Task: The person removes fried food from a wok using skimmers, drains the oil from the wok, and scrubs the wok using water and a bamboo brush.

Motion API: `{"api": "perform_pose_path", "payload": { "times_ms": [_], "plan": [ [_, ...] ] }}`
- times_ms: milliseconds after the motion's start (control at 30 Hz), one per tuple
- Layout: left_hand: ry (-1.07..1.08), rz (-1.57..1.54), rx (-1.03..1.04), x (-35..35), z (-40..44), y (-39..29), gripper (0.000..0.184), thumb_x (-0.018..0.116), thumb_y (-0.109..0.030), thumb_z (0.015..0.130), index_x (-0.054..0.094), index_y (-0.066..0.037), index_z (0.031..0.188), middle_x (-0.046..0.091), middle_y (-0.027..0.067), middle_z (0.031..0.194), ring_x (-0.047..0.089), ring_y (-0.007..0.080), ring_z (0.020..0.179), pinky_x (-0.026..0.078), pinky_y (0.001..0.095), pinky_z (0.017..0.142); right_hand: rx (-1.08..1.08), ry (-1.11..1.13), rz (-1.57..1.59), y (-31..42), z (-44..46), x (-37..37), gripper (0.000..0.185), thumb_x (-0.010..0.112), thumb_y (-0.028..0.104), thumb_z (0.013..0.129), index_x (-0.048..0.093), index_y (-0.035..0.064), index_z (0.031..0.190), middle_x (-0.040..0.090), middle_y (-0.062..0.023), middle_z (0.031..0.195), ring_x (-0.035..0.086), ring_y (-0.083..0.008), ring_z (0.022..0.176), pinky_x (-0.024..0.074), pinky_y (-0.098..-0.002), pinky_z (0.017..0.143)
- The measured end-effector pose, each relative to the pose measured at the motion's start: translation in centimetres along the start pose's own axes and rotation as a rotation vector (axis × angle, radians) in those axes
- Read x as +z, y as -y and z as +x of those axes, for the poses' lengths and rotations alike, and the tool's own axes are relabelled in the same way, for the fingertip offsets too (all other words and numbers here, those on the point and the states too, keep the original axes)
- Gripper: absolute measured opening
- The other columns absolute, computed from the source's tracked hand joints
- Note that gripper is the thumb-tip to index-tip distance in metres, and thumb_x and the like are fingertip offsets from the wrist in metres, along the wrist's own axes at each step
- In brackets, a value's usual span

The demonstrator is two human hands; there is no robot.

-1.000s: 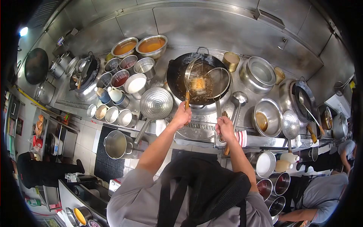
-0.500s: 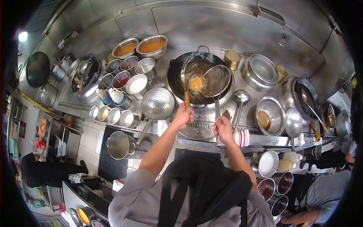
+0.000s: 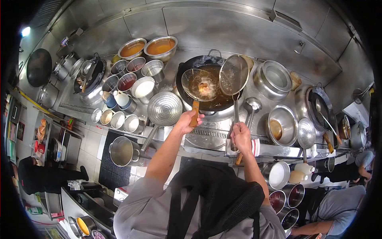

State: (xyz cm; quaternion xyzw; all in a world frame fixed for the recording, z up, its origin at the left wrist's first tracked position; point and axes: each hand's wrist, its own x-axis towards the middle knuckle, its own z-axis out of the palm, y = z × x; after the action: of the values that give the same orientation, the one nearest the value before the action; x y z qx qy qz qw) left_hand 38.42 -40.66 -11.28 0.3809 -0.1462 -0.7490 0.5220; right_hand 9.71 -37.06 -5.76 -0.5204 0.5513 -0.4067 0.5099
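Note:
My left hand (image 3: 189, 121) is closed round the wooden handle of a wire skimmer (image 3: 195, 107). Its wire bowl sits in the oil of a black wok (image 3: 183, 66), under a golden-brown piece of frying food (image 3: 206, 88) with bubbles around it. In my right hand (image 3: 241, 137) is the metal handle of a fine mesh strainer (image 3: 234, 75). The strainer's round head is raised over the wok's right rim, apart from the food. Right of that handle lies a steel ladle (image 3: 254, 103). A perforated ladle (image 3: 165, 109) rests left of the wok.
Seasoning tins and a white-filled pot (image 3: 143, 88) stand left, with two bowls of orange liquid (image 3: 160, 46) behind. Steel bowls (image 3: 283, 124) and a second wok (image 3: 320, 104) are on the right. A co-worker (image 3: 342, 205) stands at lower right; another person (image 3: 47, 175) is at far left.
The wire skimmer has turned from a steep tilt to lying flatter beneath the food. My right hand has drawn the strainer rightward, off the wok's middle. Bubbling round the food looks whiter.

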Motion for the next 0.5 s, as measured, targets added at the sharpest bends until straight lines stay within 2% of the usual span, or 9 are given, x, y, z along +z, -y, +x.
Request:
{"api": "perform_pose_path", "payload": {
  "times_ms": [200, 400, 500],
  "plan": [
    [-0.035, 0.044, -0.014, -0.7, 0.1, 0.7, 0.032, 0.039, -0.016, 0.106, 0.04, 0.006, 0.128, 0.062, 0.0237, 0.116, 0.056, 0.0158, 0.069, 0.056, 0.0322, 0.065, -0.028, -0.086, -0.062, 0.3, -0.3, -2.4, 0.02, 0.05, 0.014, 0.101, 0.058, -0.0028, 0.109, 0.057, -0.0048, 0.061, 0.05, -0.0115, 0.044, 0.0381, -0.0284, 0.041],
    [-0.057, 0.051, -0.02, -0.8, 0.0, 1.1, 0.032, 0.039, -0.017, 0.105, 0.039, 0.004, 0.13, 0.061, 0.0239, 0.118, 0.055, 0.0153, 0.07, 0.056, 0.0312, 0.064, -0.028, -0.118, -0.065, -0.1, -1.4, -2.9, 0.018, 0.052, 0.015, 0.101, 0.057, -0.0021, 0.104, 0.054, -0.0033, 0.06, 0.047, -0.0105, 0.043, 0.0351, -0.0276, 0.04],
    [-0.058, 0.059, -0.024, -0.6, -0.1, 1.2, 0.033, 0.04, -0.018, 0.105, 0.038, 0.003, 0.131, 0.061, 0.0235, 0.117, 0.055, 0.0153, 0.071, 0.055, 0.0308, 0.064, -0.002, -0.107, -0.127, -0.8, -1.6, -3.1, 0.021, 0.051, 0.013, 0.101, 0.058, -0.0025, 0.113, 0.057, -0.0047, 0.061, 0.051, -0.0118, 0.044, 0.0393, -0.0294, 0.04]
  ]
}}
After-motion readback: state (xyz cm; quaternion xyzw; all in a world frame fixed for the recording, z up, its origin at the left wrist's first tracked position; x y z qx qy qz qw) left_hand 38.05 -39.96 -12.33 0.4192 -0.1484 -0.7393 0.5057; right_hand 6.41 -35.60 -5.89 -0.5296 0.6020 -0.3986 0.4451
